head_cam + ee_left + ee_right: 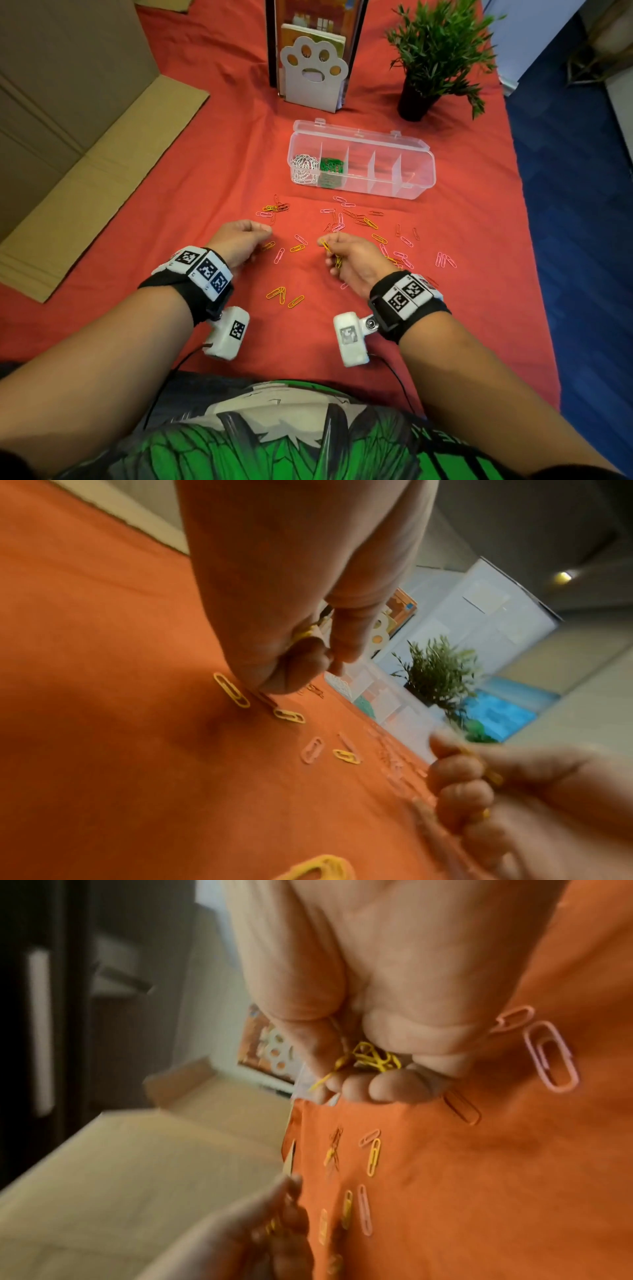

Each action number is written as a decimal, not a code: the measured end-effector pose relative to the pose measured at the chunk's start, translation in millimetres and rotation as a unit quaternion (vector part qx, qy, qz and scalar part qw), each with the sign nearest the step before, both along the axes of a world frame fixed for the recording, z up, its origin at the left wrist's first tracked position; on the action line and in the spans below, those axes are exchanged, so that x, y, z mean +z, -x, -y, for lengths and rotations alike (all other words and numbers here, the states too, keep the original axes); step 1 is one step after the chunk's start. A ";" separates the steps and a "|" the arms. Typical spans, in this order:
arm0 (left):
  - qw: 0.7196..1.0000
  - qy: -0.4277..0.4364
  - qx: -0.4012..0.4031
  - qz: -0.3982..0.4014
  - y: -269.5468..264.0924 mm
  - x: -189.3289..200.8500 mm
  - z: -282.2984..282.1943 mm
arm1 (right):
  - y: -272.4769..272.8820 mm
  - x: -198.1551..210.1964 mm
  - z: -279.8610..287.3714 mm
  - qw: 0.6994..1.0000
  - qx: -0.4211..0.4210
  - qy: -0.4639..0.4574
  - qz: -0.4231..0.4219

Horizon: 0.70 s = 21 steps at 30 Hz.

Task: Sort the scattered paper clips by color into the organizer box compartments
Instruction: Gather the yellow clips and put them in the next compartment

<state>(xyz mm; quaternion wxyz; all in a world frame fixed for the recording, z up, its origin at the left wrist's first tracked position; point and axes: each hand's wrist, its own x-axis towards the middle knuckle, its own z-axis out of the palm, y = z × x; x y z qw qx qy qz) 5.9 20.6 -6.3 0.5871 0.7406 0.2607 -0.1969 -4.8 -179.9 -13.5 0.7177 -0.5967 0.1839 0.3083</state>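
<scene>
The clear organizer box (416, 171) stands open on the red cloth, with white clips (303, 168) in its leftmost compartment and green clips (330, 167) in the one beside it; the other compartments look empty. Pink clips (279, 255), yellow clips (281, 294) and red clips (415, 234) lie scattered in front of it. My right hand (325, 245) grips a bunch of yellow clips (375, 1057) in curled fingers. My left hand (265, 233) hovers low over the cloth, pinching a yellow clip (306, 634), with another yellow clip (231, 689) lying just beside its fingers.
A white paw-shaped holder (313, 73) and a potted plant (435, 58) stand behind the box. Flattened cardboard (68, 154) covers the table's left side. The table's right edge drops to a blue floor (575, 205).
</scene>
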 end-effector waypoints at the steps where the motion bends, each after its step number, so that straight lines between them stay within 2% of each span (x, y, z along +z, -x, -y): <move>1: 0.997 -0.053 -0.044 0.019 -0.2 -2.2 -3.1 | 1.2 3.0 1.8 0.998 -0.019 -0.052 -0.030; 2: 0.990 -0.100 -0.089 0.037 0.9 -3.6 -5.8 | 3.2 6.2 1.9 0.996 -0.019 -0.079 -0.048; 4: 0.962 -0.194 -0.181 0.061 5.7 -5.6 -10.0 | 9.5 7.7 -4.0 0.997 0.022 -0.049 -0.047; 6: 0.932 -0.250 -0.257 0.058 12.5 -6.6 -10.8 | 17.9 4.4 -13.9 0.994 0.090 0.053 -0.018; 7: 0.922 -0.259 -0.284 0.049 16.4 -6.4 -9.6 | 22.1 1.9 -18.7 0.983 0.138 0.120 0.014; 8: 0.910 -0.273 -0.310 0.040 20.2 -6.7 -7.5 | 25.9 -1.1 -22.4 0.960 0.194 0.193 0.067; 10: 0.871 -0.325 -0.365 0.035 27.5 -8.5 -1.8 | 33.3 -6.6 -27.6 0.875 0.313 0.316 0.192; 12: 0.832 -0.372 -0.409 0.042 33.6 -9.8 5.2 | 41.9 -11.5 -30.1 0.796 0.384 0.384 0.268; 14: 0.813 -0.398 -0.424 0.043 36.4 -11.3 9.8 | 48.7 -16.1 -31.6 0.757 0.399 0.413 0.312; 18: 0.805 -0.392 -0.443 0.038 36.3 -11.8 12.8 | 56.1 -20.9 -32.5 0.685 0.410 0.470 0.376; 21: 0.806 -0.389 -0.444 0.042 37.7 -12.2 12.8 | 57.5 -23.4 -32.1 0.678 0.407 0.480 0.381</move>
